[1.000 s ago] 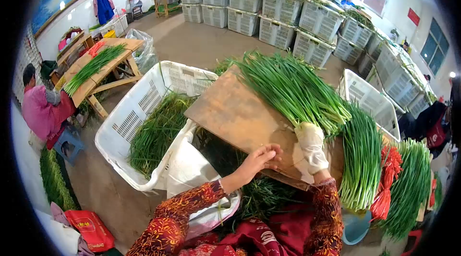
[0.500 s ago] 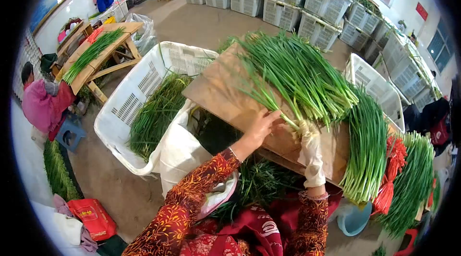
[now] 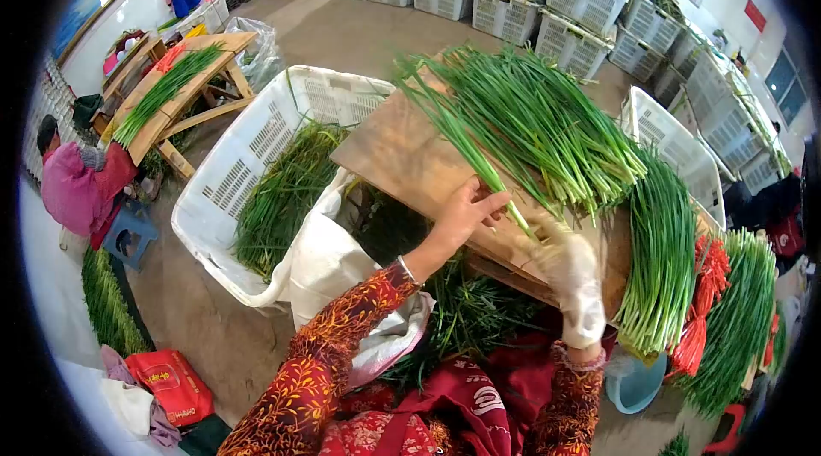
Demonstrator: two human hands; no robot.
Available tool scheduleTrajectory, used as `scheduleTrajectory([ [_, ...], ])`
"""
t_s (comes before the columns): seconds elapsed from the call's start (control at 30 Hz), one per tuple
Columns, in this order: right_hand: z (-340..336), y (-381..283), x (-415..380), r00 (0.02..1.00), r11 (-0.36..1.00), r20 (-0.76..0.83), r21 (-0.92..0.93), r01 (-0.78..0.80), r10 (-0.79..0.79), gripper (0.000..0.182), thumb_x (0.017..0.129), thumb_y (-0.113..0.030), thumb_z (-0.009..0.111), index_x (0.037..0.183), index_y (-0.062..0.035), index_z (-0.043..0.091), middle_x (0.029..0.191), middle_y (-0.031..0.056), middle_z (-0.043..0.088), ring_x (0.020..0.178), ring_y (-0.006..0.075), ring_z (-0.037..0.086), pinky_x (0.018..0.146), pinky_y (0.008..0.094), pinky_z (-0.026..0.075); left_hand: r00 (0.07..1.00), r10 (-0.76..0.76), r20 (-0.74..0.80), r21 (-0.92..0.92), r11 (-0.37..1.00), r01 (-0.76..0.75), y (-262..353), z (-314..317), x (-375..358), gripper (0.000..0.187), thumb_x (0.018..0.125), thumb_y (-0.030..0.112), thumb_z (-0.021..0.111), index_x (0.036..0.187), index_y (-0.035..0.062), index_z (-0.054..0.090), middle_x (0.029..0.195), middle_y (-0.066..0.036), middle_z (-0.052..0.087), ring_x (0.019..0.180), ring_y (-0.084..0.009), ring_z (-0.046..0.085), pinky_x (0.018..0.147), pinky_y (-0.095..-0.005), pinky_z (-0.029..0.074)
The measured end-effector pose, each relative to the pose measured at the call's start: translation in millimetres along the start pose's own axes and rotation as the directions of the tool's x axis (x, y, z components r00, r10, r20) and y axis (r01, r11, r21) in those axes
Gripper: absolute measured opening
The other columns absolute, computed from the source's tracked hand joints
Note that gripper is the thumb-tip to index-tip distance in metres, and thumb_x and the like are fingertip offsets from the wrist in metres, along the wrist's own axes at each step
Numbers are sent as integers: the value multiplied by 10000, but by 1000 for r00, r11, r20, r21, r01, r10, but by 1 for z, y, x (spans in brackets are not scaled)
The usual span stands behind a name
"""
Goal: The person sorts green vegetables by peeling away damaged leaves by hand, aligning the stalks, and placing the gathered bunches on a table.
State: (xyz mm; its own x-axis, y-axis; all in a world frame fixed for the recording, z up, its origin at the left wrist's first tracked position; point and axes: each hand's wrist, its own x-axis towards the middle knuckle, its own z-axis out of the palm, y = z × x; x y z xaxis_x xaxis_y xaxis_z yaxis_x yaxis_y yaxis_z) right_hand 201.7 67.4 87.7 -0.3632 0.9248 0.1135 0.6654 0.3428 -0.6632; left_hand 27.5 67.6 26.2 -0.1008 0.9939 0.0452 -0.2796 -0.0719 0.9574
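Note:
My bare left hand (image 3: 469, 215) is closed around a thin bunch of garlic chives (image 3: 469, 151), leaves pointing up and away across the wooden board (image 3: 385, 148). By the white stem ends of this bunch is my right hand (image 3: 564, 264) in a pale glove, its fingers smeared by motion. Behind both hands, a large heap of garlic chives (image 3: 547, 127) lies on the board, stems toward the right. Beside the board's right end stands a dense row of chives (image 3: 657, 264), with red ties (image 3: 708, 285) hanging next to it.
At left, a white crate (image 3: 227, 187) holds loose greens, with a white sack (image 3: 325, 264) draped over its near side. A blue bucket (image 3: 634, 383) is below right. Another person (image 3: 81, 187) sits at a far-left table (image 3: 184, 88). Stacked crates (image 3: 505, 11) line the back.
My gloved right hand has moved slightly right and down, away from my left hand, and become blurred. The chives in my left hand are now drawn together into a narrower bunch.

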Motion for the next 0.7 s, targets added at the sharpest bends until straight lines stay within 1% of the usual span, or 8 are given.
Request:
scheduleTrajectory([
  [0.1, 33, 30, 5, 1000, 989, -17, -147, 22, -24, 321, 815, -370, 560, 788, -56, 618, 526, 29, 541, 518, 184, 528, 516, 260, 413, 1000, 23, 6, 59, 998, -23, 2, -2, -5, 267, 826, 276, 586, 932, 38, 527, 704, -18, 563, 633, -127, 564, 590, -239, 457],
  [0.17, 37, 34, 5, 954, 774, 240, 565, -287, 179, 374, 853, -406, 496, 727, -69, 596, 519, -4, 506, 453, 101, 439, 439, 215, 335, 998, 29, -59, 740, 673, 24, 21, -13, -21, 262, 816, 263, 588, 933, 36, 528, 771, -55, 597, 676, -167, 578, 611, -258, 462],
  [0.23, 38, 39, 2, 922, 708, 335, 603, -368, 193, 423, 878, -444, 429, 711, -82, 569, 503, -3, 473, 413, 71, 375, 397, 198, 263, 994, 107, -37, 844, 536, -27, 5, -18, -34, 303, 811, 276, 578, 993, 39, 531, 872, -103, 604, 777, -206, 588, 642, -273, 466],
  [0.3, 39, 37, -5, 894, 578, 441, 709, -404, 83, 429, 888, -453, 397, 719, -90, 552, 499, -7, 462, 412, 65, 369, 393, 181, 253, 937, 341, 76, 781, 564, -268, -2, -17, -47, 348, 816, 336, 543, 1057, 86, 523, 902, -127, 591, 839, -269, 582, 723, -302, 449],
  [0.37, 40, 31, -12, 889, 530, 456, 742, -410, 49, 432, 893, -455, 384, 731, -88, 544, 499, -6, 461, 415, 64, 376, 392, 183, 260, 990, 133, 44, 706, 697, -125, 0, -15, -46, 386, 832, 338, 535, 1118, 80, 506, 969, -115, 589, 916, -227, 572, 771, -300, 443],
  [0.4, 41, 31, -16, 873, 523, 487, 740, -422, 16, 438, 894, -458, 381, 730, -86, 542, 504, -2, 466, 416, 68, 381, 395, 185, 265, 995, -80, 54, 313, 948, 59, -1, -13, -39, 369, 846, 300, 531, 1119, 53, 505, 1009, -109, 583, 940, -207, 568, 764, -287, 461],
  [0.47, 43, 36, -20, 827, 559, 559, 706, -434, -64, 453, 894, -471, 370, 736, -81, 539, 521, 10, 487, 437, 80, 410, 418, 194, 293, 943, -272, 193, -311, 894, 322, -29, -15, -22, 335, 882, 247, 498, 1122, 13, 491, 1087, -102, 563, 993, -182, 556, 775, -267, 481],
  [0.7, 42, 26, -18, 941, 664, 327, 685, -300, 89, 358, 872, -355, 505, 986, -20, 563, 736, 27, 583, 583, 68, 487, 504, 196, 378, 999, -21, 48, -172, 985, 29, -7, 7, -22, 311, 899, 193, 463, 1147, 5, 475, 1031, -89, 595, 988, -162, 552, 851, -277, 440],
])
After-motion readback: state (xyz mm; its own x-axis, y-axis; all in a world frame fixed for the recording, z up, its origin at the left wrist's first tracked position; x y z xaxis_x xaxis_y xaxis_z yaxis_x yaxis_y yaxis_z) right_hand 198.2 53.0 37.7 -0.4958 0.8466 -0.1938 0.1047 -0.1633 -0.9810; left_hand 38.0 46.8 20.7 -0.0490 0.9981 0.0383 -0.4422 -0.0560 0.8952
